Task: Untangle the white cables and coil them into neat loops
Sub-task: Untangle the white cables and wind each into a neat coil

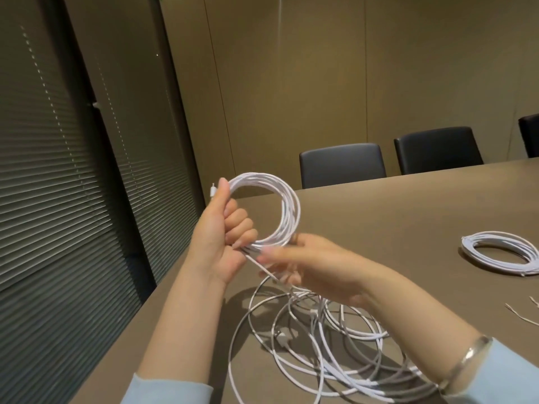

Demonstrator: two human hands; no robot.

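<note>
1. Head view, far left: slatted blinds [58, 199] run down the wall beside the brown table [408, 205].
2. The left hand [221, 237] is raised above the table's near-left corner, fingers curled tight and thumb pressed up along the left side of a white cable coil [287, 211]; a connector tip pokes out just above the thumb.
3. The coil stands roughly upright, a ring of many turns bulging to the right of the fist, its opening facing the camera.
4. From the bottom of the fist a single strand [262, 268] slants down and to the right into the right hand [306, 263].
5. The right hand is blurred; its fingers look loosely bent around that strand just beneath the ring, though the grip cannot be made out exactly.
6. Below the right wrist, loose cable [294, 345] sprawls on the table in wide overlapping loops.
7. A bracelet [466, 360] circles the right forearm.
8. Further right, well apart, a finished coil [501, 252] lies flat on the table.
9. Dark chairs [342, 164] stand behind the far edge.
</note>
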